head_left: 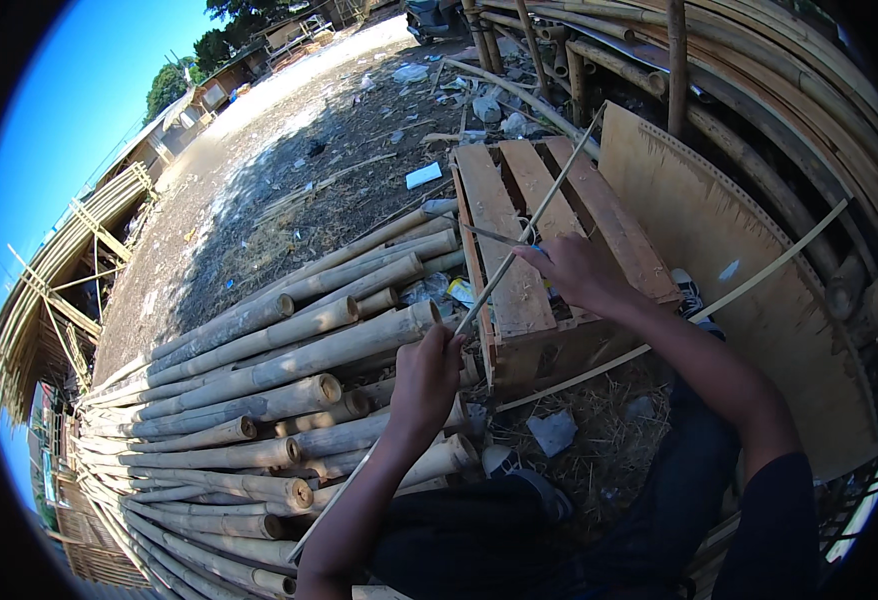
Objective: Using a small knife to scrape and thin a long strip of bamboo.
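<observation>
A long thin bamboo strip (493, 284) runs slantwise across a low wooden slatted crate (504, 230). My left hand (427, 378) is closed around the strip near the crate's left side, and the strip's tail passes down beside my left forearm. Above the slats my right hand (577, 272) is closed on a knife (494, 236), its narrow blade pointing left and lying across the strip. My right fingers hide the knife's handle.
Many bamboo poles (289, 385) lie stacked at the left, cut ends toward me. A plywood sheet (719, 270) leans at the right, with another bamboo strip (759, 278) across it. Stacked bamboo (759, 60) fills the upper right. Litter and a white box (423, 176) lie beyond the crate.
</observation>
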A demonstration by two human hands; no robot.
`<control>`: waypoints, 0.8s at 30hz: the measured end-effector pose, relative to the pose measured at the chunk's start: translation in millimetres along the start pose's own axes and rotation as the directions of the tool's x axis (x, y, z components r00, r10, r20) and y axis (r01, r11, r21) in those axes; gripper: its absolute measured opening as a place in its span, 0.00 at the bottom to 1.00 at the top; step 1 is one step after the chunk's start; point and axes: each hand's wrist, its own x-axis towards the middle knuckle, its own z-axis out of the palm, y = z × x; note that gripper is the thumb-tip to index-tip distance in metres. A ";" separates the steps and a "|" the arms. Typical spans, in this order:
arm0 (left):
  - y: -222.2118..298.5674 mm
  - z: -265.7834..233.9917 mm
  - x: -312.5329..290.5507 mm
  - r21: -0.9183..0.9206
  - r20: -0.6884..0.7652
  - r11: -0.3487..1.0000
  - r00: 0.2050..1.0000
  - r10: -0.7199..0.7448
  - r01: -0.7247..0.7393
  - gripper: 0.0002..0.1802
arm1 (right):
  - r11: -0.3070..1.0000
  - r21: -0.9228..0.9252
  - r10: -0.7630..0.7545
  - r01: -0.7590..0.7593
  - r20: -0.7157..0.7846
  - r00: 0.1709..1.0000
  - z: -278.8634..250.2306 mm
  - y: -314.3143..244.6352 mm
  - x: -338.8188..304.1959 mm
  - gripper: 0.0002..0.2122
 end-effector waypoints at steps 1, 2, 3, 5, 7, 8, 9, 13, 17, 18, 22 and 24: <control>3.0 4.7 2.0 -0.010 0.005 1.000 1.000 0.004 -0.004 0.10 | 1.000 -0.012 0.001 -0.001 -0.005 1.000 2.6 7.3 -0.9 0.33; 4.8 8.0 2.3 -0.033 0.027 0.999 1.000 0.005 -0.004 0.10 | 0.998 0.061 0.018 -0.016 -0.018 1.000 11.1 13.3 -6.2 0.32; 5.9 10.3 2.5 -0.042 0.030 0.999 1.000 0.010 -0.008 0.10 | 0.990 0.135 0.034 -0.030 -0.030 0.999 17.3 20.1 -12.9 0.31; 2.6 9.6 4.6 -0.075 0.067 0.997 0.997 -0.029 0.034 0.10 | 0.987 0.158 0.008 -0.007 -0.004 1.000 19.9 7.3 -20.6 0.31; 2.5 10.9 3.9 -0.093 0.075 0.994 0.996 -0.043 0.050 0.09 | 0.982 0.187 -0.021 0.016 0.026 0.999 19.6 -7.4 -27.1 0.31; 1.6 10.7 2.9 -0.108 0.081 0.992 0.995 -0.062 0.070 0.09 | 0.973 0.230 0.001 -0.022 0.092 0.996 18.5 -14.4 -30.4 0.30; -0.8 10.3 2.7 -0.104 0.082 0.992 0.994 -0.066 0.074 0.09 | 0.961 0.269 0.021 -0.063 0.159 0.987 19.7 -20.0 -33.0 0.29; 1.4 8.1 6.5 -0.244 0.134 0.954 0.980 -0.145 0.174 0.10 | 0.963 0.267 -0.096 0.043 0.189 0.977 31.4 -30.2 -42.9 0.28; 1.2 10.9 6.2 -0.368 0.168 0.877 0.950 -0.262 0.307 0.11 | 0.951 0.232 -0.235 0.202 0.126 0.964 48.8 -34.1 -46.7 0.29; 1.2 10.9 5.3 -0.366 0.169 0.878 0.950 -0.264 0.309 0.11 | 0.955 0.227 -0.222 0.190 0.125 0.967 48.5 -37.8 -47.2 0.29; -1.8 11.2 4.3 -0.227 -0.002 0.970 0.996 -0.092 0.089 0.09 | 0.980 0.115 -0.179 0.165 0.130 0.975 43.2 -42.0 -40.9 0.32; -3.7 9.9 4.1 -0.165 -0.045 0.986 0.999 -0.028 0.020 0.10 | 0.983 0.006 -0.186 0.186 -0.015 0.983 45.4 -33.1 -34.6 0.33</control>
